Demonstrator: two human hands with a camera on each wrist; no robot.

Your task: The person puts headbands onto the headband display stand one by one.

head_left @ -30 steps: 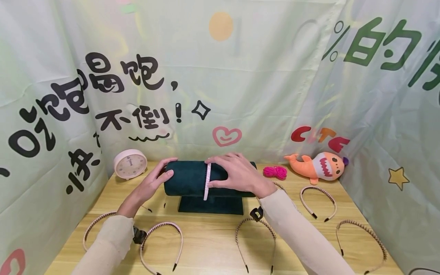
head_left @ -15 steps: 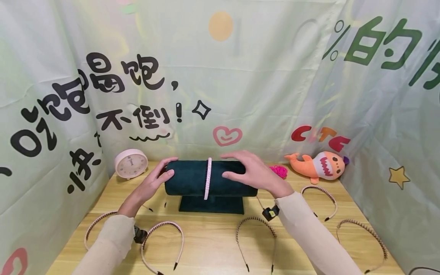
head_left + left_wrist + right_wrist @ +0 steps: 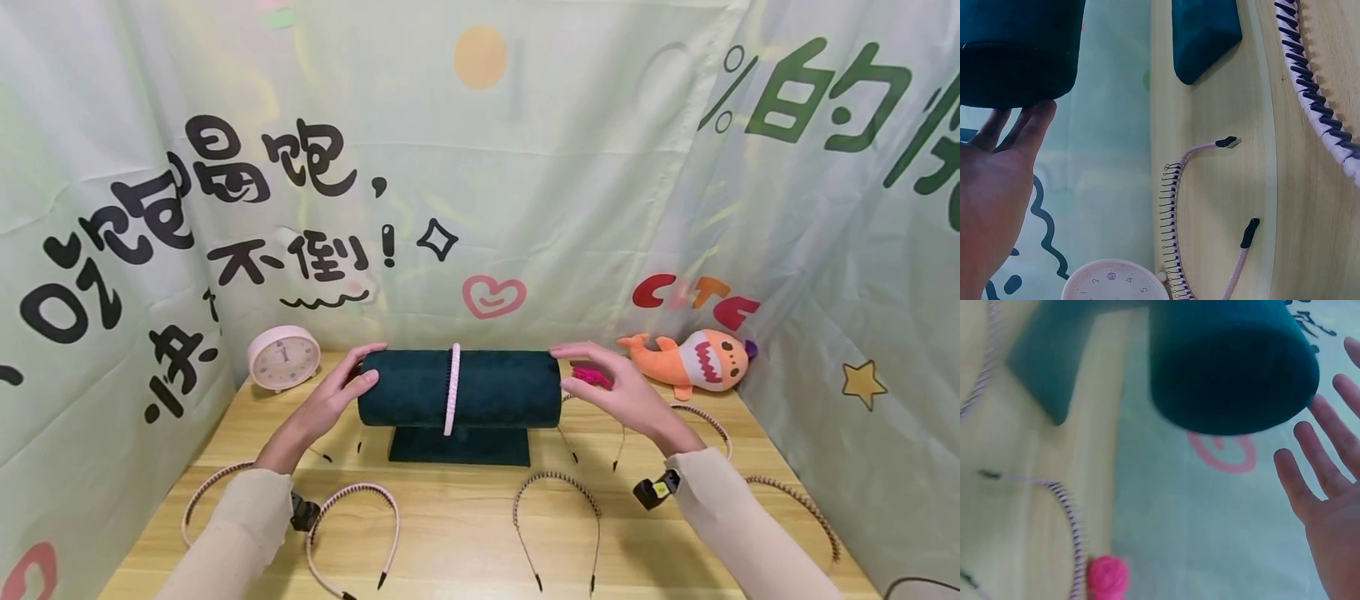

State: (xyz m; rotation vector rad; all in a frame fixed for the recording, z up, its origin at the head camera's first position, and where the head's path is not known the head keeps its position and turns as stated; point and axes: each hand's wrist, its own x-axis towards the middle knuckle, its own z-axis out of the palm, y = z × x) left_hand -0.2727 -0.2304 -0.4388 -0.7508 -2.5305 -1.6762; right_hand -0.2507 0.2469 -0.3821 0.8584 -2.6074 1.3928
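A dark green velvet roll stand (image 3: 487, 387) sits mid-table on a block base (image 3: 459, 446). One pink headband (image 3: 451, 389) is hung over the roll near its middle. My left hand (image 3: 339, 396) rests with straight fingers (image 3: 1025, 128) against the roll's left end (image 3: 1019, 53). My right hand (image 3: 611, 389) hovers open just off the roll's right end (image 3: 1232, 375), fingers (image 3: 1300, 481) spread and touching nothing.
Several headbands lie on the wooden table: (image 3: 352, 533), (image 3: 558, 521), (image 3: 708, 417), (image 3: 802, 504), (image 3: 1175, 231). A pink clock (image 3: 283, 357) stands back left, a plush shark (image 3: 693, 361) back right, a pink yarn ball (image 3: 1108, 576) behind my right hand. Fabric walls enclose three sides.
My right hand lifted off the roll beside the pink headband and moved right, past the roll's right end. The left hand and headband stayed put.
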